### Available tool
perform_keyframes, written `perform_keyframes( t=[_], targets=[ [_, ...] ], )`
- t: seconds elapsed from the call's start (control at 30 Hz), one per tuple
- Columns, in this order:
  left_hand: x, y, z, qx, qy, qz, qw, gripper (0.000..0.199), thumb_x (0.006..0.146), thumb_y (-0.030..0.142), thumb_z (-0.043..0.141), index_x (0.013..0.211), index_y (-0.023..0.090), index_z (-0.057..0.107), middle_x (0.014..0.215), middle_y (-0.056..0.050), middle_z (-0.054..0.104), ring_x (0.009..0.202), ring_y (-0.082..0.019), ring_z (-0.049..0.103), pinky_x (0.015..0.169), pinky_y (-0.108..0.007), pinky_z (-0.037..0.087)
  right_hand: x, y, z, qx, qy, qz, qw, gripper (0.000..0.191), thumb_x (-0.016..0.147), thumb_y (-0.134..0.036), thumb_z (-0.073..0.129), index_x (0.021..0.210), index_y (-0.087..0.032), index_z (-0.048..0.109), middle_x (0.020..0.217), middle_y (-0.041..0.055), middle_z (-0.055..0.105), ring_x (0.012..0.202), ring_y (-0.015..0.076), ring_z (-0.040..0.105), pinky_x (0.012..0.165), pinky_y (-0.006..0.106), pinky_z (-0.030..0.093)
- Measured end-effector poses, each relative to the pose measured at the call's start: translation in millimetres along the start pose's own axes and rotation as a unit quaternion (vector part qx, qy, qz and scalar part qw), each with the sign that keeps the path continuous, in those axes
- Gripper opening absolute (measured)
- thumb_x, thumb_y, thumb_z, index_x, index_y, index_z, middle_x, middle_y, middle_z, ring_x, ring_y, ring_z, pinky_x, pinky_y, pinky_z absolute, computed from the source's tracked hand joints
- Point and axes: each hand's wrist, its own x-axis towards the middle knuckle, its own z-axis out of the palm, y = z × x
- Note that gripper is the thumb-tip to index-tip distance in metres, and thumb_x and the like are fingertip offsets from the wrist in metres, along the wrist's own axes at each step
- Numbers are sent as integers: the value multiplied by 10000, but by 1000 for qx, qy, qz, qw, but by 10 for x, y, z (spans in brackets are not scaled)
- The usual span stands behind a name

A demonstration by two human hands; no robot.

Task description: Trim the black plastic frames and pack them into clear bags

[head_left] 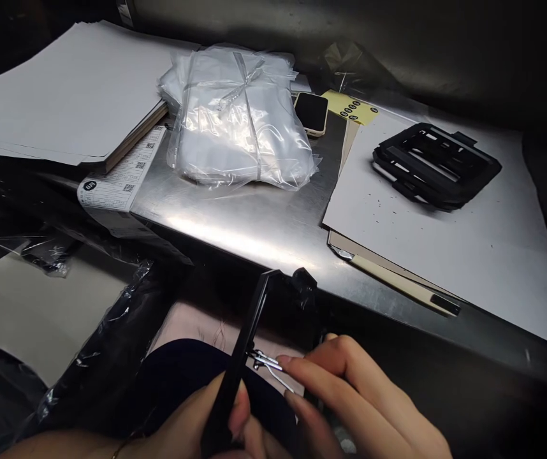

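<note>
My left hand [242, 414] is closed around a narrow black plastic part [250, 328], held tilted above my lap. A dark hooked end [305, 285] shows beyond its top; whether it belongs to the same part I cannot tell. My right hand [364, 395] pinches a small silver two-armed tool [269, 362], like snips or tweezers. The tool's tip meets the edge of the black part, and its exact kind is hard to make out. On white sheets at the right lie black plastic frames [438, 167], apparently stacked, with dark specks beside them.
A metal table [235, 223] carries a tied bundle of clear plastic bags [245, 121], a phone [311, 113] and a yellow sticker sheet [350, 105]. White sheets [72, 89] are stacked at left over a printed label sheet [123, 178]. A pale cutter-like tool [398, 284] lies along the front edge.
</note>
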Motion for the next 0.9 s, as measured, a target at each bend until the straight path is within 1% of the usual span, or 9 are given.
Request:
perform_keyframes(
  t=[0.1,0.2,0.27,0.33,0.43,0.53,0.63,0.73,0.9],
  targets=[
    [13,70,43,-23,-1,-24,999,209,807,350,521,758,148,534,640,21,587,615,-128,594,621,-308,482,54,107,-84,135,-56,47,988,232,784,-94,472,969,-210,551,719,2,476,584,90,517,483,191,449],
    [21,188,81,-42,7,-55,998,214,807,370,510,701,189,472,597,5,605,740,-199,648,671,-338,475,87,177,-189,261,-118,119,951,153,808,-198,510,907,-268,602,706,-10,483,582,87,500,478,186,440],
    [25,257,99,-50,16,-67,996,209,788,379,532,703,217,432,577,5,607,818,-240,653,710,-355,466,80,184,-242,311,-131,124,933,125,807,-258,518,881,-281,616,689,-16,475,541,80,476,447,180,429],
    [29,302,114,-57,21,-76,995,226,777,400,538,711,228,407,577,7,605,856,-265,647,732,-375,461,62,165,-267,274,-116,106,949,168,800,-227,524,943,-276,597,717,-10,483,571,86,497,470,186,449],
    [33,332,136,-69,21,-87,994,257,768,420,542,700,227,386,563,16,583,856,-271,648,729,-381,466,41,126,-256,101,-71,68,990,283,782,-122,511,1043,-228,534,788,16,479,644,101,525,514,204,473],
    [37,346,152,-75,18,-90,993,275,760,430,550,696,222,382,557,22,567,855,-264,648,748,-382,462,40,112,-216,-2,-54,22,998,269,774,-124,505,1038,-176,515,791,29,455,608,95,514,466,196,470],
    [40,359,159,-76,15,-91,993,280,757,423,558,699,216,379,568,22,568,866,-260,643,782,-391,447,51,117,-177,-33,-63,5,997,247,766,-153,520,1013,-146,524,793,34,455,598,89,516,462,185,474],
    [44,365,158,-76,14,-95,992,297,748,431,567,698,213,372,573,31,553,874,-262,641,804,-401,432,67,111,-140,-40,-57,-1,998,257,757,-122,519,1014,-129,525,793,27,449,598,74,510,476,170,468],
    [44,357,175,-65,16,-98,993,312,746,427,571,691,212,352,566,41,530,801,-240,652,736,-351,449,112,45,-123,-45,-38,-23,998,247,758,-94,508,1003,-119,532,764,23,457,594,79,488,467,177,454]
  ],
)
